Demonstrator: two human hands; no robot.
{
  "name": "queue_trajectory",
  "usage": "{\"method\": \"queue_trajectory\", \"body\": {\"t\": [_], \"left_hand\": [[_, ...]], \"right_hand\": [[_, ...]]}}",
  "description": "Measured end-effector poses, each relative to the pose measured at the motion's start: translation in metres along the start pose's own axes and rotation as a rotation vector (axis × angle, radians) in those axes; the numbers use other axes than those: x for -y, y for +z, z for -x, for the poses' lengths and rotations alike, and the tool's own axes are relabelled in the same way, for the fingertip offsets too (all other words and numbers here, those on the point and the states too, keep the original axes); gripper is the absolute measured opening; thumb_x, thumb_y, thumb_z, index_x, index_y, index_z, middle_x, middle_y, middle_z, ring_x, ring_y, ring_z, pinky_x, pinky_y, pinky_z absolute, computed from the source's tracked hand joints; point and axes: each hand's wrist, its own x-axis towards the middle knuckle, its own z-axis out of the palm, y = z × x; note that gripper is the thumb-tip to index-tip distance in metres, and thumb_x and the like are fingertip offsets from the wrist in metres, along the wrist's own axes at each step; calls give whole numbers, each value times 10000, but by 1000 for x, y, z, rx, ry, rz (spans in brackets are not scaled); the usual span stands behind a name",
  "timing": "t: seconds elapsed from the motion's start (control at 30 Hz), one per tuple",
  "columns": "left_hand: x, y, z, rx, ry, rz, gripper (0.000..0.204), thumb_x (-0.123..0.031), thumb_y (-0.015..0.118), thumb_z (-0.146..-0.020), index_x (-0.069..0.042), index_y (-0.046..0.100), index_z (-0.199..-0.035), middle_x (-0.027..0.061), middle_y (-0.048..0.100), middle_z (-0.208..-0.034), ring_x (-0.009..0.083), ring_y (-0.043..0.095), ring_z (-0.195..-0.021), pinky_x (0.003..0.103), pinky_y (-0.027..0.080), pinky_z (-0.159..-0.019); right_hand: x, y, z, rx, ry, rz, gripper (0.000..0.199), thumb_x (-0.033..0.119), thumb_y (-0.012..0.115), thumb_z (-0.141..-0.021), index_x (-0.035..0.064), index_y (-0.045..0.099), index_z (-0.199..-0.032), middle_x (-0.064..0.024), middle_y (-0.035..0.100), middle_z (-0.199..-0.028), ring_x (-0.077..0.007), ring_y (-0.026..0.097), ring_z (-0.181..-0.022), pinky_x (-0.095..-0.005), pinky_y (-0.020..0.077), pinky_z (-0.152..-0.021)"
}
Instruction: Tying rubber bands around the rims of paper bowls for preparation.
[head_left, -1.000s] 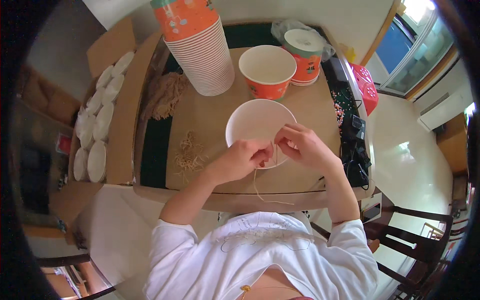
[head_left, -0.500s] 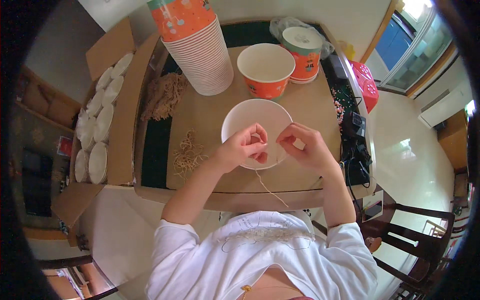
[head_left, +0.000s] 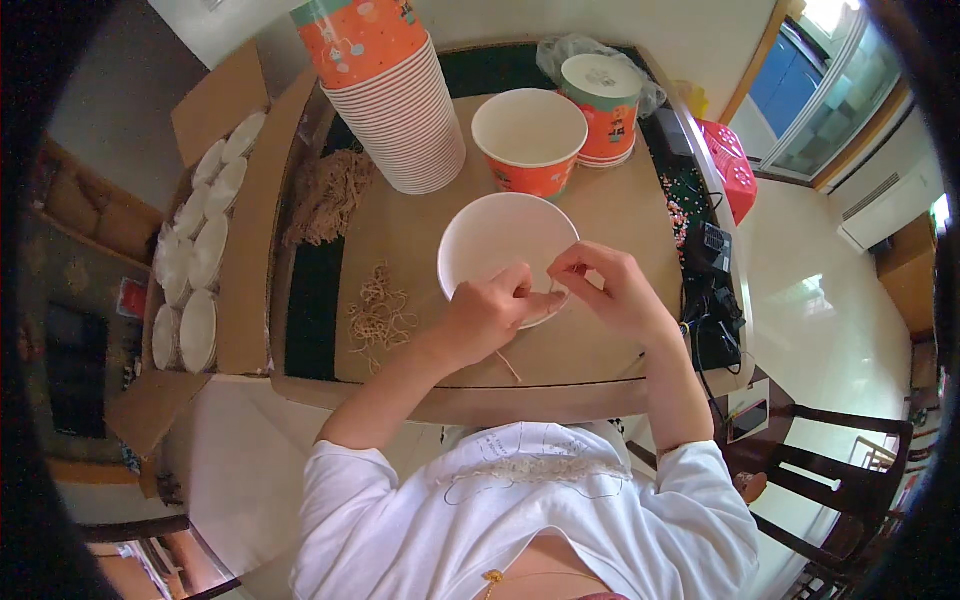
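Note:
A white round lid [head_left: 495,245] lies flat on the brown table [head_left: 600,345] in front of me. My left hand [head_left: 490,312] rests on its near edge, fingers pinched on a thin tan string [head_left: 508,366] that trails toward the table's front edge. My right hand [head_left: 605,285] is at the lid's right rim, its fingers pinching the same string where it crosses the rim. The two hands almost touch.
An open orange paper cup [head_left: 528,140] and a lidded orange cup [head_left: 600,105] stand behind the lid. A tall leaning stack of cups [head_left: 385,95] is at back left. Loose string pieces [head_left: 378,315] and a string bundle [head_left: 330,195] lie left. A cardboard box of white lids [head_left: 205,255] sits at far left.
The lid has shifted slightly away from me. Both hands have moved up along its near rim and come closer together, and less string hangs toward the table edge.

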Motion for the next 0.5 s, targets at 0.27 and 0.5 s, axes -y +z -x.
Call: {"method": "queue_trajectory", "body": {"t": [0.27, 0.5], "left_hand": [[-6, -7, -12, -29, -3, 5, 65, -88, 653, -793, -96, 589, -788, 32, 499, -777, 161, 561, -631, 292, 490, -536], [16, -11, -13, 279, -895, 1389, 144, -184, 617, -888, -41, 609, -882, -10, 524, -646, 39, 450, -530, 167, 307, -433]], "right_hand": [[-2, 4, 6, -22, -64, 87, 82, 8, 619, -810, 19, 615, -891, -95, 644, -907, -227, 638, -827, -308, 503, -728], [-4, 32, 23, -225, -213, 158, 126, 1, 676, -767, 30, 602, -865, -100, 647, -988, -250, 638, -886, -321, 518, -756]]}}
